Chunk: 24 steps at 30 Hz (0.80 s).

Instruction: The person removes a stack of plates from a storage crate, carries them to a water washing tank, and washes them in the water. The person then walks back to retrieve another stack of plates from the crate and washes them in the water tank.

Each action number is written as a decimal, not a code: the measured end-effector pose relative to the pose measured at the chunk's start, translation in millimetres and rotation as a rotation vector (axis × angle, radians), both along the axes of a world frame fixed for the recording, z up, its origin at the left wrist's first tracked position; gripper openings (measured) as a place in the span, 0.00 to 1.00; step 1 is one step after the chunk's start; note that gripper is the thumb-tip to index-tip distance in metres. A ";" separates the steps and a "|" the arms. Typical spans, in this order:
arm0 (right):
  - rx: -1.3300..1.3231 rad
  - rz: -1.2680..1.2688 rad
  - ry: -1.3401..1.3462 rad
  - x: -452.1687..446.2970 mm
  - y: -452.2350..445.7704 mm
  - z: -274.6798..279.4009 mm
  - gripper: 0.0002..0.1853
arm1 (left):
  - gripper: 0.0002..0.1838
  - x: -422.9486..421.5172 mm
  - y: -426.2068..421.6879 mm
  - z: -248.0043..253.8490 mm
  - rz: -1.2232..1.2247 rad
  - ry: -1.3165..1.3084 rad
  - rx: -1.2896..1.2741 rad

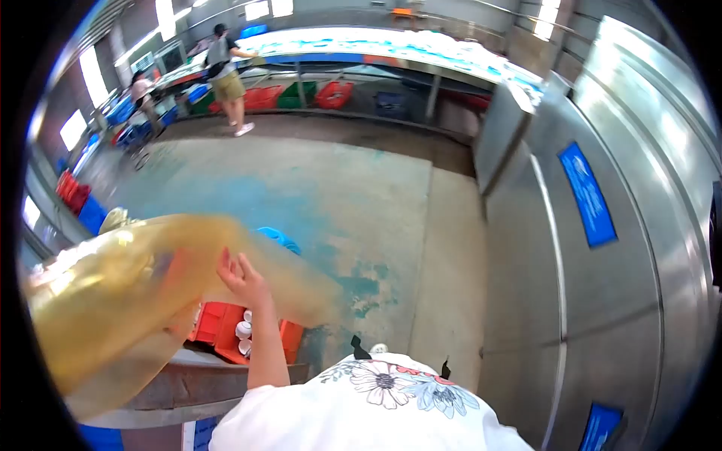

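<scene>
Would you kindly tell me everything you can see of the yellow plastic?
The yellow plastic looks thin, glossy and see-through, perhaps a bag or sheet. Blurred and bulging, it spreads from the view's left side to beyond the left hand, paler at its right end. Glare brightens its left part. The hand overlaps it in view; whether it grips it is unclear.

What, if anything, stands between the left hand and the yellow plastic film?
Nothing visible does. The left hand shows in front of the yellow plastic film; whether they touch, I cannot tell. The red crate shows lower down, behind the forearm, not between them.
</scene>
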State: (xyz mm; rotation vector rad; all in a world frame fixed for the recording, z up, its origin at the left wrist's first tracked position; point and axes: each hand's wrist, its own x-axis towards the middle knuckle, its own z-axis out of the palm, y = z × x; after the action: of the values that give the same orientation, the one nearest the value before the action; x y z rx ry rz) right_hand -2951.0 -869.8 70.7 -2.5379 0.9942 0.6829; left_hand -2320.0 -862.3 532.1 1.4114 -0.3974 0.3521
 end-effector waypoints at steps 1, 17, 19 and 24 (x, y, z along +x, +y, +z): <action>0.138 -0.149 0.055 14.3 -4.8 37.7 0.13 | 0.26 15.2 -19.5 16.7 0.041 -0.004 0.014; 0.212 -0.289 0.118 189.4 -429.5 85.7 0.15 | 0.27 245.6 -258.0 -168.8 -0.301 0.102 1.188; 0.119 0.012 0.203 238.2 -526.4 95.6 0.16 | 0.23 236.1 -220.9 -231.6 -0.685 0.315 1.749; -0.367 0.452 0.135 507.1 -757.0 162.1 0.14 | 0.19 133.7 -87.0 -331.0 -0.174 1.091 1.193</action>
State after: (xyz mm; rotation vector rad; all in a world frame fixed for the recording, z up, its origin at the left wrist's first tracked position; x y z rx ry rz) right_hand -2443.9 -1626.8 232.8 -3.1224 0.6277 0.8677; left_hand -2186.3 -949.3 201.1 2.4181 0.2609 -0.9615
